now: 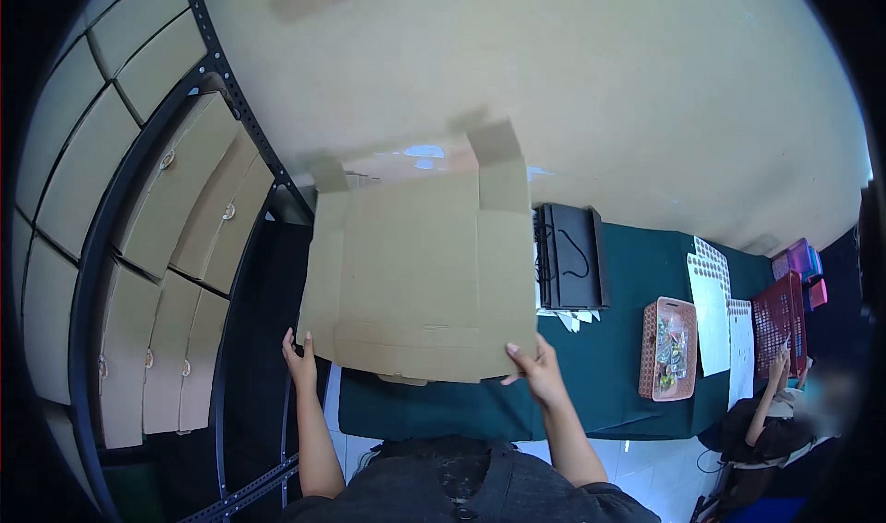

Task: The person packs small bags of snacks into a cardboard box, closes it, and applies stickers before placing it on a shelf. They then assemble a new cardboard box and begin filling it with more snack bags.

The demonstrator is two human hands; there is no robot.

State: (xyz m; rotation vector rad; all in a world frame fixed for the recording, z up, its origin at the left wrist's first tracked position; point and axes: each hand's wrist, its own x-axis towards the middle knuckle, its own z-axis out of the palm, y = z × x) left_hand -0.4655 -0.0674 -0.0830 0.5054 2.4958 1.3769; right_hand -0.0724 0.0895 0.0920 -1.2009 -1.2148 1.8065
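Observation:
A large unfolded cardboard sheet (411, 264) with creases and raised flaps is held up in front of me, over the green-covered table (618, 338). My right hand (538, 371) grips its lower right corner, thumb on the near face. At the lower left edge is my left hand (300, 357), its thumb and fingers raised around the edge, part of them behind the cardboard. Just right of the sheet lies a stack of black folded bags (574, 255) with string handles.
Cardboard boxes (175, 191) fill a dark metal shelf on the left. A pink basket (651, 348) of small packets, sticker sheets (709, 311) and a red basket (780, 315) are on the right. Another person (771, 421) sits at the far right. A wall (600, 89) stands behind.

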